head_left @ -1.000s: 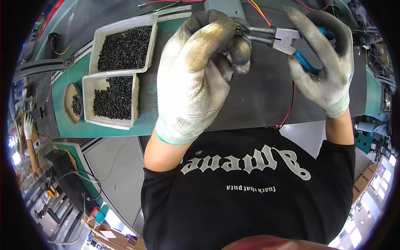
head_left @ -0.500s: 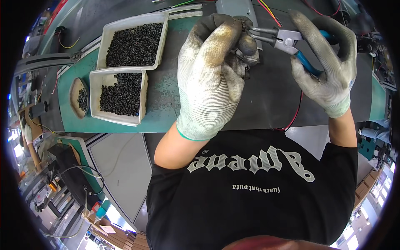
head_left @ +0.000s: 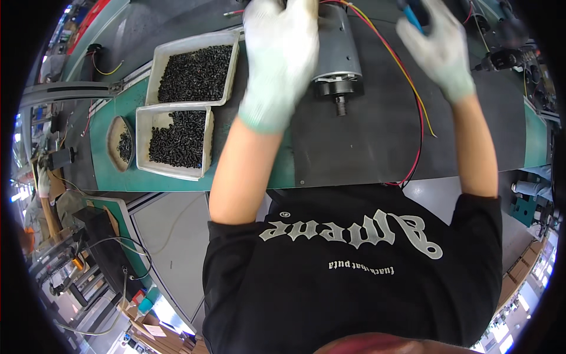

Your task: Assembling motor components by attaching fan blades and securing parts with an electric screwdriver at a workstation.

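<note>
A grey cylindrical motor (head_left: 338,47) lies on the dark mat, its threaded shaft (head_left: 341,106) pointing toward me. Just left of its far part is my left hand (head_left: 280,53), in a white knit glove. The fingers run out of the top edge, so what they hold or touch is hidden. Farther right, my gloved right hand (head_left: 439,50) is smeared by motion. It holds the pliers, of which only a blue handle (head_left: 413,20) shows between thumb and fingers; the jaws are out of sight.
Two white trays, a far one (head_left: 150,82) and a near one (head_left: 141,141), hold small black parts at the left. Beside them sits a small oval dish (head_left: 113,150) with a few more. Red, yellow and black wires (head_left: 407,74) curve across the mat right of the motor.
Both hands have moved away from me and separated; the left also went left. The pliers' jaws have left the left hand's fingers. The motor, largely covered before, now shows with its wires.
</note>
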